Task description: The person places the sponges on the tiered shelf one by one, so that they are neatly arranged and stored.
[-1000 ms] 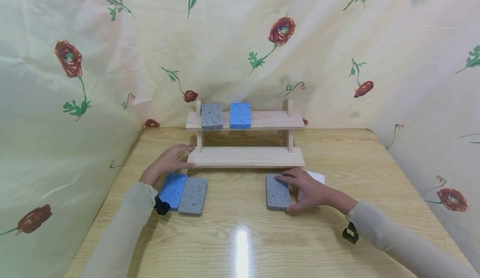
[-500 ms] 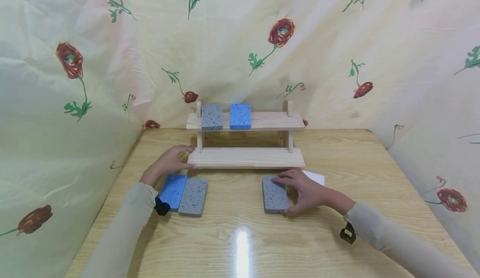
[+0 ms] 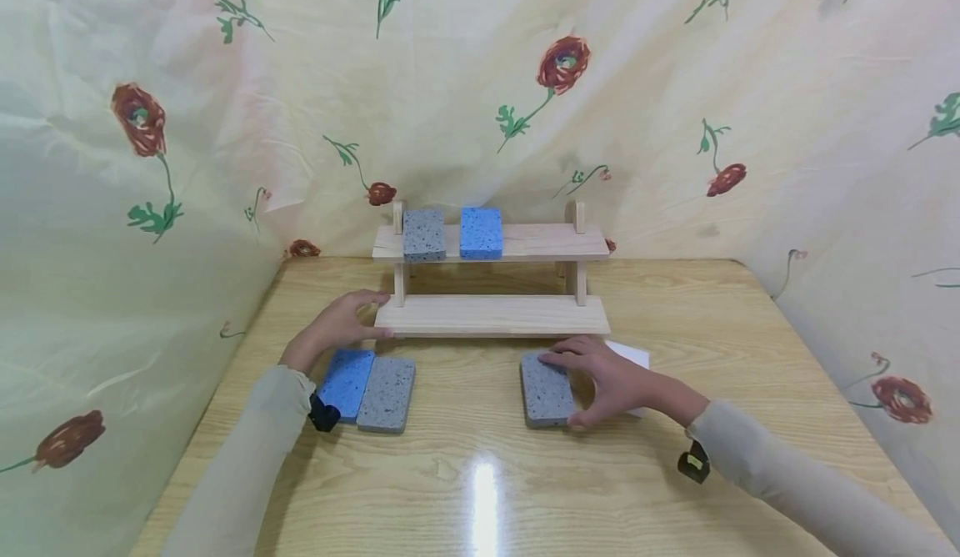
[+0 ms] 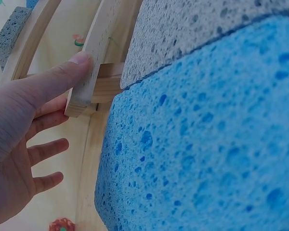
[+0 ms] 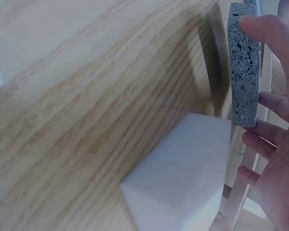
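My right hand [image 3: 611,383] grips a grey speckled sponge [image 3: 546,394] by its right side, thumb at the near end and fingers at the far end. In the right wrist view this grey sponge's edge faces the camera, with a dark shadow on the wood beside it. A white block [image 5: 178,178] lies beside that hand, mostly covered by it in the head view. My left hand [image 3: 337,322] holds the left end of a two-tier wooden shelf [image 3: 491,315]. Its thumb [image 4: 70,72] presses the lower board's front edge, with fingers behind.
On the upper board stand a grey sponge [image 3: 423,236] and a blue sponge [image 3: 481,233]. Another blue sponge [image 3: 347,383] and grey sponge [image 3: 386,394] lie side by side on the wooden table [image 3: 465,507], close below my left wrist. Flowered cloth [image 3: 450,82] hangs behind.
My right hand has moved slightly left with the grey sponge, away from the white block. The left hand has stayed on the shelf.
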Demonstrator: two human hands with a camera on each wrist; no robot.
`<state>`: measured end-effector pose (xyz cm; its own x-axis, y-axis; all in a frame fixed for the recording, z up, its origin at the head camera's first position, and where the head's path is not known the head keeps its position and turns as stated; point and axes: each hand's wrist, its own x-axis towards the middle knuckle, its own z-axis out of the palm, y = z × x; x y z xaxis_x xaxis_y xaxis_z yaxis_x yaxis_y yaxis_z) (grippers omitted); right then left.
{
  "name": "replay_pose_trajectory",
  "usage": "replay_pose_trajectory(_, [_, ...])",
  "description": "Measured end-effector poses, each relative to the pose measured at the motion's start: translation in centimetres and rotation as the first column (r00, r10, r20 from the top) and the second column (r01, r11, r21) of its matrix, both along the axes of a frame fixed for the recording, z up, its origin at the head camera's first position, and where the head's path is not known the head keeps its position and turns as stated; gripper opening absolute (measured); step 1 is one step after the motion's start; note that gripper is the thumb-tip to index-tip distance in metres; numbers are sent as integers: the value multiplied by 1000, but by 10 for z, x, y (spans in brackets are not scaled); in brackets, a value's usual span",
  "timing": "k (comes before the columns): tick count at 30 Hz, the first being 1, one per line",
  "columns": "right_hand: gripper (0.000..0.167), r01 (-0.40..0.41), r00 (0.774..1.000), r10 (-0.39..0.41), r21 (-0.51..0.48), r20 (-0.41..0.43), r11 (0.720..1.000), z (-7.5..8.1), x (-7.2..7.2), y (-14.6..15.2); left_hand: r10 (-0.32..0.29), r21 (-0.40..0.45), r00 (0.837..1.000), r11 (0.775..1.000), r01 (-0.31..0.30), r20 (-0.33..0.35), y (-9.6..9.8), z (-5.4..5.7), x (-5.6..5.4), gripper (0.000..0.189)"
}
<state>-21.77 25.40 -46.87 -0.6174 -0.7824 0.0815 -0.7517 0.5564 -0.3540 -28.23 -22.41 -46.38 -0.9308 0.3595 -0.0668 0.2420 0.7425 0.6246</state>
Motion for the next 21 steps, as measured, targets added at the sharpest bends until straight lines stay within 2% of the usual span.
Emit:
replay_pose_trajectory(11, [93, -29, 1000, 29, 0, -7, 1000, 12, -6, -4, 4, 10, 1000, 1000, -5, 4, -1, -1, 0, 74])
replay_pose_trajectory(21, [95, -34, 998, 34, -6, -49, 999, 25, -11, -6, -1, 17, 1000, 1000, 1, 4, -2, -2, -1, 75])
